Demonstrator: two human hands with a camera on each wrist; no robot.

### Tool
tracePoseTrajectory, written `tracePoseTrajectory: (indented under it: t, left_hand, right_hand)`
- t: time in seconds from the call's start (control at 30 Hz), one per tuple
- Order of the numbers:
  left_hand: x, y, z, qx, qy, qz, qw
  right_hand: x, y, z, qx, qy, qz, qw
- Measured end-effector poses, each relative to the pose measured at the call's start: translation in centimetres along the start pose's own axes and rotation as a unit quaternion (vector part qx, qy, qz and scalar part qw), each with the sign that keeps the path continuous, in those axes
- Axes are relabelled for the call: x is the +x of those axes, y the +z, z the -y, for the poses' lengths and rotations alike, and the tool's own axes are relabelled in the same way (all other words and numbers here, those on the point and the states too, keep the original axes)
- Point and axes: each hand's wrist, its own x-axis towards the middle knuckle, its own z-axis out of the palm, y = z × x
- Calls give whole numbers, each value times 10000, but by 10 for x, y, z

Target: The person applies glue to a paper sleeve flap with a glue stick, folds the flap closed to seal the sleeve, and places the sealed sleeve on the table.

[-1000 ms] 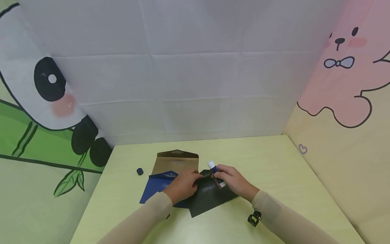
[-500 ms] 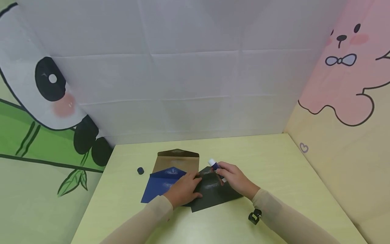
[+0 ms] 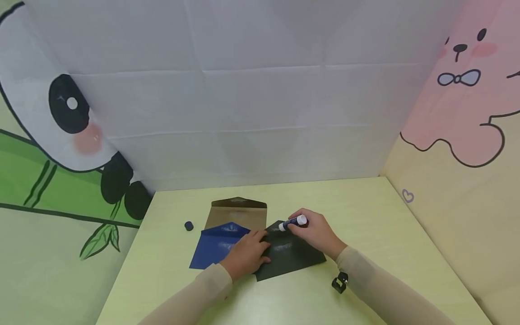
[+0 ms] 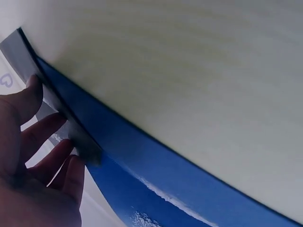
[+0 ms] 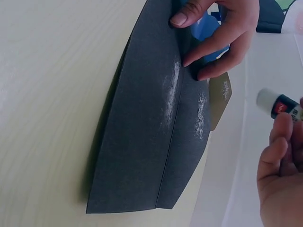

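Observation:
My right hand (image 3: pixel 317 232) holds a dark blue and white glue stick (image 3: pixel 293 222), tilted, with one end at the flap of the black envelope (image 3: pixel 290 258). Whether that end touches the paper, I cannot tell. In the right wrist view, whitish glue streaks mark the black envelope (image 5: pixel 137 127) on both sides of its fold line. My left hand (image 3: pixel 245 255) rests on the black envelope's left part, fingers spread. Under that edge lies a blue envelope (image 3: pixel 211 250), partly covered, with a shiny patch on its flap.
Behind the blue envelope lies a brown envelope (image 3: pixel 233 217), its flap unfolded away from me. A small dark blue cap (image 3: pixel 188 226) sits on the pale yellow table (image 3: pixel 357 207) to the left. A white back wall (image 3: pixel 260 158) borders the table.
My right hand has turned the glue stick, swinging its other end down to the black envelope's flap. My left fingers have spread over the envelope's left part, uncovering more of the blue flap.

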Motion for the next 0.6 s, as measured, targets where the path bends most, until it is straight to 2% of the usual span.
tracePoseTrajectory:
  t: [0.13, 0.27, 0.47, 0.6]
  left_hand:
    - [0, 2, 1, -7, 9, 15, 10000]
    - [-1, 2, 2, -126, -33, 93, 9999]
    - [-2, 2, 3, -46, 84, -13, 10000]
    - [-3, 2, 3, -34, 99, -21, 9999]
  right_hand:
    - [6, 6, -4, -414, -182, 332, 9984]
    - [10, 15, -8, -893, -475, 704, 9924]
    - [13, 27, -11, -1354, -913, 966, 9818]
    - [13, 34, -10, -1606, -932, 1095, 9765]
